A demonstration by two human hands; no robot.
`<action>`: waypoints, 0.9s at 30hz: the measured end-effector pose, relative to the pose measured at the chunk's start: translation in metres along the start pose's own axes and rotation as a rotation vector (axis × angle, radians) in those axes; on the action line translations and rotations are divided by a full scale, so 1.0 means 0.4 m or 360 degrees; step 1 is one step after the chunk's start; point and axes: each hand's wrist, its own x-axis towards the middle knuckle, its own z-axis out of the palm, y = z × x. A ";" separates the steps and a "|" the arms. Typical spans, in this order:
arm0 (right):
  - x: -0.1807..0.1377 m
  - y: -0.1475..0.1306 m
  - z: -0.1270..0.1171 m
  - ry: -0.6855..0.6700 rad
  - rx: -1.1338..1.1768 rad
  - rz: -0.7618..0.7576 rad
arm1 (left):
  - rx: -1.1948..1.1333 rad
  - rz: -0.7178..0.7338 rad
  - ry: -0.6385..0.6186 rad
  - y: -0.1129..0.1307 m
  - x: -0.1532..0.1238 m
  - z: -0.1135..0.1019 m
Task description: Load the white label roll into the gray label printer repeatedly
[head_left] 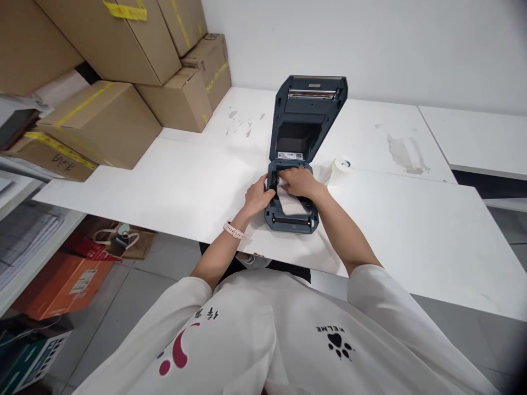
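A dark grey label printer sits on the white table with its lid swung up and open. A white paper roll lies in its bay, a strip of paper trailing toward the front. My left hand grips the printer's left side, fingers curled against the casing. My right hand rests on top of the paper roll inside the bay, fingers closed over it. A pale watch is on my left wrist.
A second white roll lies on the table just right of the printer. Cardboard boxes are stacked at the left and back left. Shelving with boxes and bags stands below on the left. Another table adjoins at the right.
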 end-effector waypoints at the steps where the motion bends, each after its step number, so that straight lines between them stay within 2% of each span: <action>1: 0.005 -0.002 0.009 0.0006 -0.0025 -0.0002 | 0.0000 0.0003 0.0005 -0.001 0.001 0.001; 6: -0.040 0.001 0.014 0.0094 -0.0046 -0.0092 | -0.0009 -0.0002 0.0017 -0.003 0.002 0.004; 10: -0.157 -0.003 0.023 0.0354 0.0279 -0.0212 | -0.0083 0.0008 0.0006 -0.003 -0.002 0.002; 13: -0.258 -0.023 0.059 0.0580 0.0556 -0.0275 | -0.0156 0.0014 0.0010 -0.005 -0.005 0.003; 16: -0.329 -0.056 0.106 0.0678 0.0615 -0.0291 | -0.0284 0.0020 0.0017 -0.011 -0.006 0.008; 21: -0.360 -0.097 0.170 0.0826 0.0511 -0.0277 | -0.0440 0.0027 0.0045 -0.023 -0.012 0.016; 27: -0.350 -0.100 0.208 0.1024 0.0543 -0.0284 | -0.0508 0.0004 0.0028 -0.028 -0.011 0.019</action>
